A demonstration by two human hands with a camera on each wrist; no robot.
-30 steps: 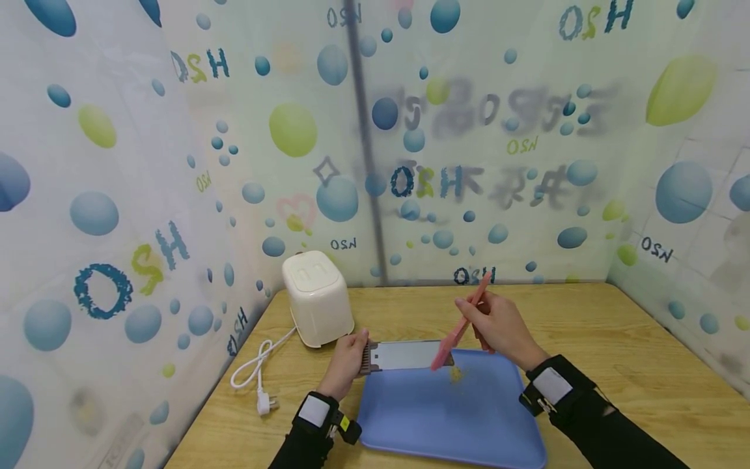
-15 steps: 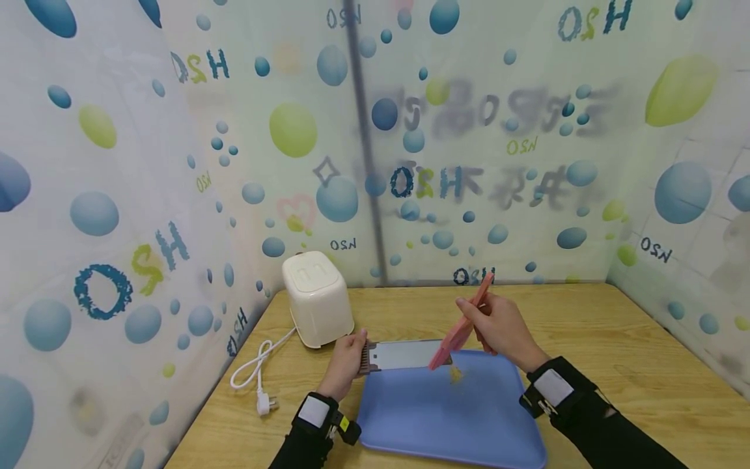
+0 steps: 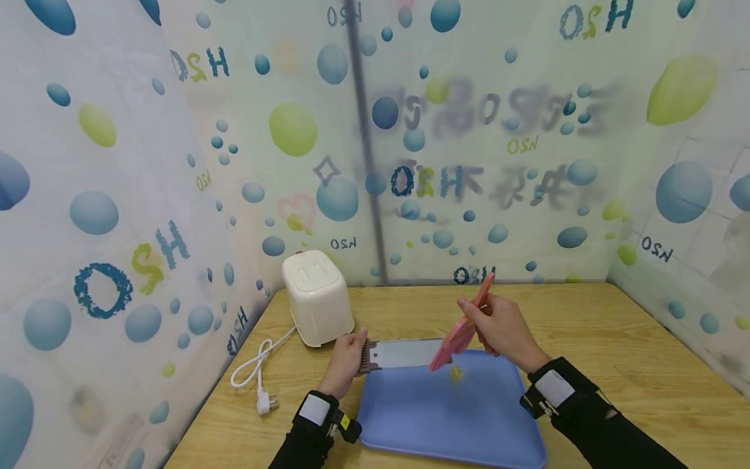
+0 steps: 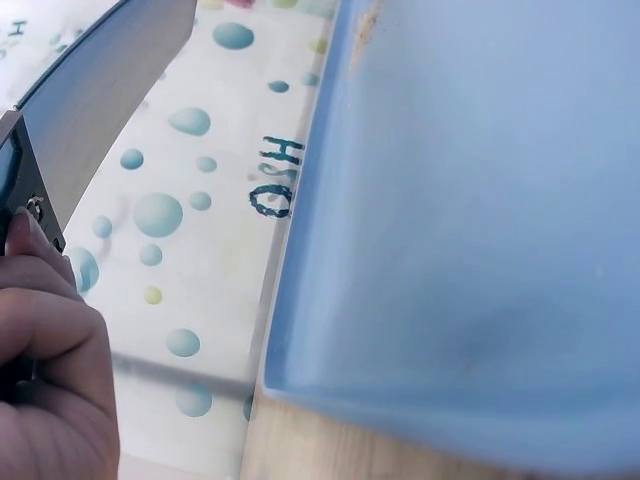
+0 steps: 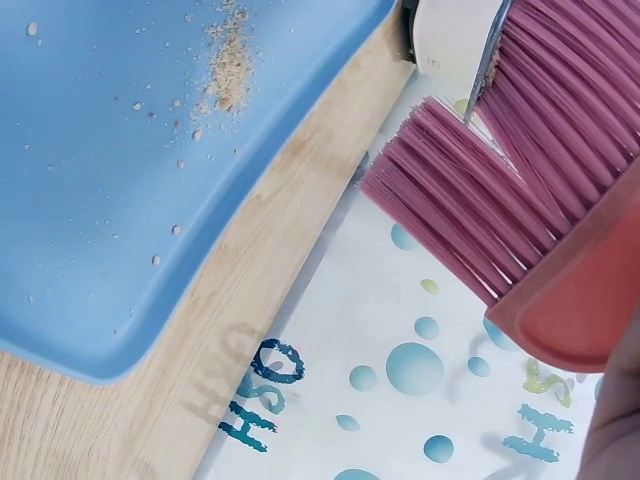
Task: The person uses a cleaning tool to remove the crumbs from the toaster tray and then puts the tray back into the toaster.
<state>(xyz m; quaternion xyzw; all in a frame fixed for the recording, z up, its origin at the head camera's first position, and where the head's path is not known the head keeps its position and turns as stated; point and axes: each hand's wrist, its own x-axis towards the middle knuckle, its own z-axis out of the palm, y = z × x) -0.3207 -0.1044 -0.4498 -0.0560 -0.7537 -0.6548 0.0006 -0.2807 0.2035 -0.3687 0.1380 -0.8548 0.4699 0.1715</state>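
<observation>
In the head view, my left hand (image 3: 344, 366) grips the brownish end of a flat metal crumb tray (image 3: 404, 354), held level over the far edge of a blue tray (image 3: 433, 423). My right hand (image 3: 505, 331) pinches the handle of a pink brush (image 3: 459, 336), tilted with its bristles down at the crumb tray's right end. Seen from the right wrist, the brush's bristles (image 5: 450, 190) split around the metal edge, where some crumbs cling. A small heap of tan crumbs (image 5: 230, 70) lies on the blue tray below, with loose bits scattered around it.
A cream toaster (image 3: 318, 303) stands on the wooden table (image 3: 597, 352) at the back left. Its white cord (image 3: 253, 360) lies looped beside it, ending in a plug (image 3: 265, 402). Bubble-printed curtains (image 3: 469, 163) enclose the table's back and sides.
The brush has turned in my right hand, so its broad side shows more, and its bristle end has shifted slightly left. My left hand and the crumb tray stay almost still.
</observation>
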